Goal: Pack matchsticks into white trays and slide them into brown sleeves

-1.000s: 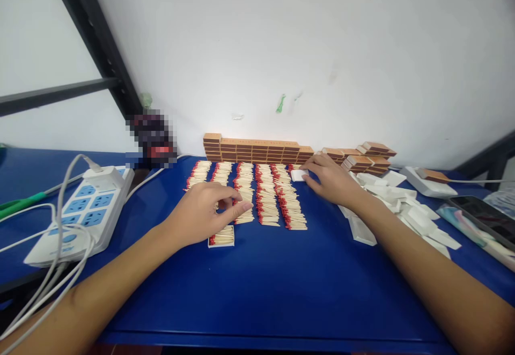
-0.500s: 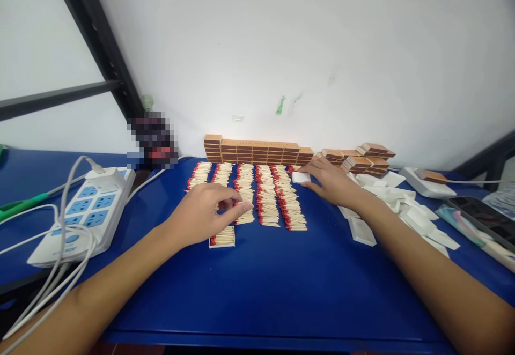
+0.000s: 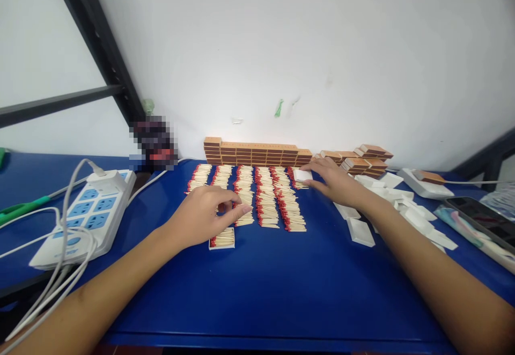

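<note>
My right hand (image 3: 328,179) grips a small white matchbox tray (image 3: 302,175) between thumb and fingers, at the far end of the match rows. Matches show just below the tray; whether any stick to it I cannot make out. My left hand (image 3: 207,213) hovers over or rests on the left rows, thumb and forefinger curved with a gap between them and nothing visible in it. Its other fingers are partly hidden. Close under it lies a white tray filled with matches (image 3: 222,238). Several rows of red-headed matches (image 3: 267,199) lie between my hands.
Stacked brown matchboxes (image 3: 257,154) line the wall, with more boxes (image 3: 366,162) to the right. Several white trays (image 3: 362,231) lie scattered by my right forearm. A power strip (image 3: 86,215) with looped cables stands left; a dark phone-like object (image 3: 483,218) lies far right.
The tray in my right hand has shifted slightly, and matches now show beneath its near edge. My left hand has barely moved. The view has tilted a little.
</note>
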The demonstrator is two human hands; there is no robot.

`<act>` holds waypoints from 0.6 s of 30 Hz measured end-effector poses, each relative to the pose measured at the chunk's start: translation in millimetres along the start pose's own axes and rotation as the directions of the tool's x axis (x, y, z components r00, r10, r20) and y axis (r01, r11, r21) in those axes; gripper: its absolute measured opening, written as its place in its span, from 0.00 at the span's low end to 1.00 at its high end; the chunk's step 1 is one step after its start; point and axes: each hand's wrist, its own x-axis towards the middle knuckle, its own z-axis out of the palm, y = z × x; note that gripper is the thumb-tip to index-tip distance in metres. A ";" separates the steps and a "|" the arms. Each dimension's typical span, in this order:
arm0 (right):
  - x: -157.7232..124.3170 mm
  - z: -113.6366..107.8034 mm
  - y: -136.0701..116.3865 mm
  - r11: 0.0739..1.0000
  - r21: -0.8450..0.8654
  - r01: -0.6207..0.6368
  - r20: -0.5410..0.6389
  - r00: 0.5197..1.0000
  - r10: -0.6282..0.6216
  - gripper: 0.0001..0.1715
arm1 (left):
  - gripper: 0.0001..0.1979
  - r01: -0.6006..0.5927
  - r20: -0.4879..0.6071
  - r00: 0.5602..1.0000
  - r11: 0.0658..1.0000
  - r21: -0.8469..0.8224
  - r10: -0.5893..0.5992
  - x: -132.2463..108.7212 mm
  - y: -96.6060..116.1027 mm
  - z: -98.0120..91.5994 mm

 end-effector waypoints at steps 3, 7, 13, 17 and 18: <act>-2.6 -13.3 -2.9 0.992 0.096 -0.079 -0.008 0.997 0.080 0.25 | 0.18 -0.007 -0.001 1.000 1.000 0.001 0.007 -0.1 -0.4 0.2; -7.2 -36.9 -11.1 0.918 0.285 -0.276 0.241 0.947 0.211 0.29 | 0.18 0.017 0.011 1.000 1.000 -0.004 -0.017 0.2 -1.4 0.4; -7.0 -41.2 -28.3 0.903 0.243 -0.354 0.480 0.853 0.205 0.28 | 0.19 0.021 0.026 0.999 1.000 -0.004 -0.021 0.7 -2.0 0.1; -4.8 -34.7 -31.9 0.904 0.253 -0.345 0.458 0.866 0.202 0.27 | 0.19 0.020 0.029 0.999 1.000 0.003 -0.020 0.4 -2.1 1.8; -5.1 -36.3 -30.5 0.901 0.265 -0.343 0.454 0.869 0.197 0.27 | 0.19 0.020 0.030 0.999 1.000 0.009 -0.020 0.3 -2.6 2.0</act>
